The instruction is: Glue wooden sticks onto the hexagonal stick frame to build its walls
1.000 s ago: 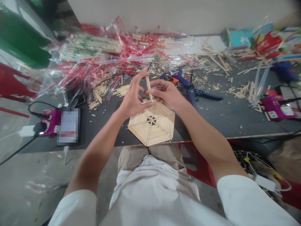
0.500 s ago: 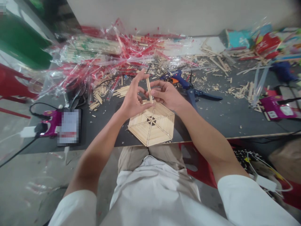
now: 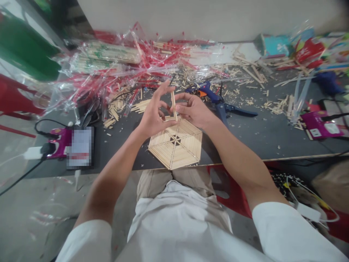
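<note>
A flat hexagon of glued wooden sticks (image 3: 177, 143) lies at the near edge of the dark table (image 3: 259, 134). An upright wooden stick (image 3: 173, 104) stands on the hexagon's far edge. My left hand (image 3: 155, 112) pinches the stick's lower part, with the other fingers spread upward. From the right, my right hand (image 3: 192, 109) grips the same stick with curled fingers. Both hands rest over the far side of the hexagon.
A blue glue gun (image 3: 209, 92) and dark scissors (image 3: 234, 109) lie just right of my hands. Cut stick pieces (image 3: 141, 105) and red-and-clear plastic wrappers (image 3: 122, 65) litter the far table. Purple power strips sit at left (image 3: 58, 142) and right (image 3: 321, 125).
The stick between my fingers has tipped slightly toward upright; both hands stay nearly where they were.
</note>
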The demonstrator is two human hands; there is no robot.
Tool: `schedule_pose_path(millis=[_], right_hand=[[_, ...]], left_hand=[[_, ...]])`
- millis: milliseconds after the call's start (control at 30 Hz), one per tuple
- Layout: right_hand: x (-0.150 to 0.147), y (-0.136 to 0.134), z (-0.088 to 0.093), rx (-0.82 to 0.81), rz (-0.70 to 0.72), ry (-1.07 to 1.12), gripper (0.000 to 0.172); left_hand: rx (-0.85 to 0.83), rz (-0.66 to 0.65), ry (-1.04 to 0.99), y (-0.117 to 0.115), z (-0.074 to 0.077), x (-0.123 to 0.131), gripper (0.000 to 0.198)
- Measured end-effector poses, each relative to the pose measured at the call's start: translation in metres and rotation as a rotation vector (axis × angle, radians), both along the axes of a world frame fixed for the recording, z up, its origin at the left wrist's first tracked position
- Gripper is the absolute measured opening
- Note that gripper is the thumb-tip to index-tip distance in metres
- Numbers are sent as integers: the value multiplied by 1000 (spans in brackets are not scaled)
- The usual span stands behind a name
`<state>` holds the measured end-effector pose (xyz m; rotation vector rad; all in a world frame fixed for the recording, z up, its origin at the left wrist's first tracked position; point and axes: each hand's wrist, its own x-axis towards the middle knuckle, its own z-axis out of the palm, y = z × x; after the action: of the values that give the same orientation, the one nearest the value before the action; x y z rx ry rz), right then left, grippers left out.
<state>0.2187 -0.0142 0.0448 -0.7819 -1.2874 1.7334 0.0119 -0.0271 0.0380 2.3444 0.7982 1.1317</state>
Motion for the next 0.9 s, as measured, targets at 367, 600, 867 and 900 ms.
schedule_pose_path(millis=[367,600,867,900], right_hand=[[0,-3,3,49,21,19,56],[6,-4,5,120,144,-31,53],[8,-5,8,116,155,-118,47],[7,-5,8,119,145,-127,46]], left_hand=[[11,86,-51,2,2,-3,115],[-59,103,-69,3,3,-7,121],[-47,96,-32,5,0,-9,124],[-52,90,-30,5,0,-9,124]])
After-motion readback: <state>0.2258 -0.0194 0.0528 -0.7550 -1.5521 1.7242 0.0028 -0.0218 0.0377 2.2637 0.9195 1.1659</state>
